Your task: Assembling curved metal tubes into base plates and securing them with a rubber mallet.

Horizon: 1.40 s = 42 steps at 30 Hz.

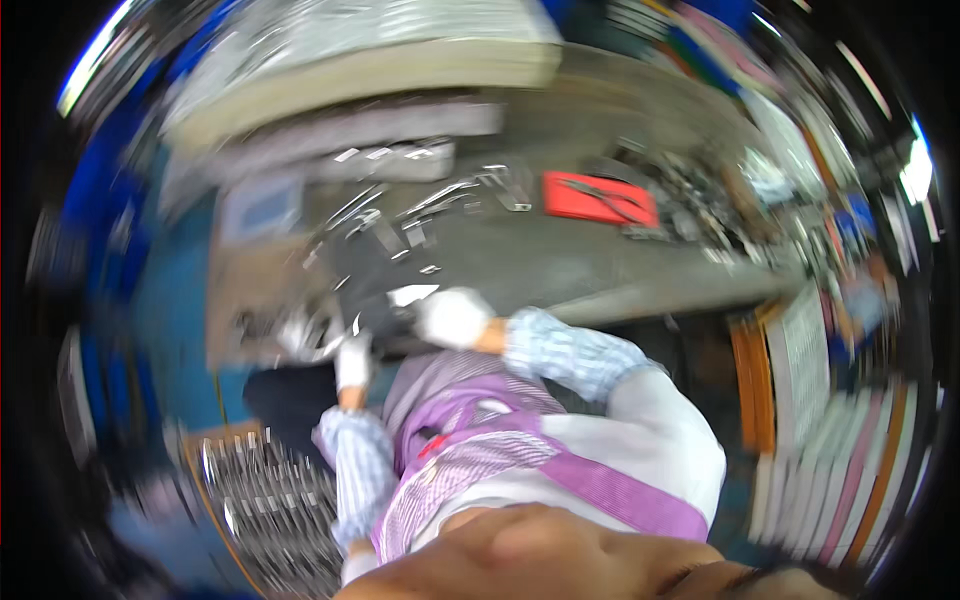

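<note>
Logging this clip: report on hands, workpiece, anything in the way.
Left hand: gloved, grip blurred. Right hand: gloved, at a bright piece, hold unclear. Loose metal pieces lie ahead; no blockage made out.

L grip [353, 361] blurred; metal pcs [386, 237] indistinct.

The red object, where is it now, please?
In the head view, the red object sits on the table, right of centre, just left of the dark jumbled pile.

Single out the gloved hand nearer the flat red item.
The right hand: it's on the side toward the flat red item; the left hand is farther off.
</note>
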Each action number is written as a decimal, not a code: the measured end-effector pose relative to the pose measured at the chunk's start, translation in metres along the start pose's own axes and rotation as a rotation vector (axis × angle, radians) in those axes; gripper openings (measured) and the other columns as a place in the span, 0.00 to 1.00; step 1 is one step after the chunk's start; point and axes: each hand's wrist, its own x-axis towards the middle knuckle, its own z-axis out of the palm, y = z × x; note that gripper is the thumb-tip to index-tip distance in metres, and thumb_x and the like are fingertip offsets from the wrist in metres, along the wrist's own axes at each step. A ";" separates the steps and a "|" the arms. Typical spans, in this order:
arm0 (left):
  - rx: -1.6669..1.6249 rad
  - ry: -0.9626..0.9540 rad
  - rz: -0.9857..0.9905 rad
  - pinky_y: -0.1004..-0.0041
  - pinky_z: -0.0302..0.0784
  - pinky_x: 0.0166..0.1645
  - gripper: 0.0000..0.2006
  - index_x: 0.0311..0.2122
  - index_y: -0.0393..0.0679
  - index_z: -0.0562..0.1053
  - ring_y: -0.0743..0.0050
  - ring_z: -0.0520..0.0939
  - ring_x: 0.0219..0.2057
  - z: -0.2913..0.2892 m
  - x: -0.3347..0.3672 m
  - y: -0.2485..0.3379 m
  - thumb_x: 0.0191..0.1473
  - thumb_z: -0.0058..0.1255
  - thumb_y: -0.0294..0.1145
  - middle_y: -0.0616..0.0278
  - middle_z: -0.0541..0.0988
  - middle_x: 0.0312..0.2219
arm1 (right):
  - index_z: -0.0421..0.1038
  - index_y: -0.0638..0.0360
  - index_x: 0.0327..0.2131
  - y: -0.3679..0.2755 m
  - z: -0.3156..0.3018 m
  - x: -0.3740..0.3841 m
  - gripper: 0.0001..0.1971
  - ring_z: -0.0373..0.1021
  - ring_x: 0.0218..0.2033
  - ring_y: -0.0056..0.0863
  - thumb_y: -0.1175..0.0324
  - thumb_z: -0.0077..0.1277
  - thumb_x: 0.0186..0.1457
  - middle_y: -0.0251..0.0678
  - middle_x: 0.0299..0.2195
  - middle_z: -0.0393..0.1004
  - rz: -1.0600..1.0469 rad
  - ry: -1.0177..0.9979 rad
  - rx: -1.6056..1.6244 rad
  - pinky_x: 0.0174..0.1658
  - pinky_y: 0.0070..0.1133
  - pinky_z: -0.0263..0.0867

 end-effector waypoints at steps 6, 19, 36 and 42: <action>-0.957 0.222 -0.235 0.65 0.75 0.42 0.15 0.45 0.40 0.74 0.60 0.79 0.37 -0.005 -0.027 0.045 0.55 0.53 0.37 0.51 0.78 0.39 | 0.78 0.50 0.38 0.147 -0.030 -0.055 0.15 0.77 0.31 0.39 0.69 0.58 0.42 0.41 0.29 0.80 0.619 0.555 -0.316 0.36 0.35 0.72; -0.850 0.582 -0.062 0.74 0.73 0.30 0.13 0.46 0.35 0.74 0.78 0.77 0.27 0.035 -0.047 0.027 0.61 0.47 0.32 0.63 0.79 0.28 | 0.70 0.52 0.51 0.014 0.095 0.056 0.26 0.75 0.41 0.40 0.59 0.60 0.47 0.45 0.34 0.78 0.299 0.153 0.167 0.45 0.34 0.67; -1.646 0.807 -0.254 0.80 0.56 0.21 0.09 0.26 0.36 0.78 0.90 0.64 0.17 0.032 -0.055 0.068 0.55 0.53 0.29 0.74 0.68 0.16 | 0.68 0.56 0.57 -0.057 0.057 0.017 0.28 0.64 0.20 0.09 0.79 0.51 0.49 0.28 0.19 0.72 0.222 -0.030 1.021 0.25 0.15 0.64; -1.751 0.812 -0.300 0.80 0.55 0.20 0.14 0.22 0.37 0.76 0.91 0.63 0.17 0.020 -0.057 0.069 0.57 0.53 0.33 0.74 0.68 0.14 | 0.69 0.53 0.55 -0.057 0.059 0.015 0.26 0.72 0.22 0.14 0.77 0.51 0.50 0.33 0.21 0.76 0.267 -0.005 1.154 0.29 0.20 0.70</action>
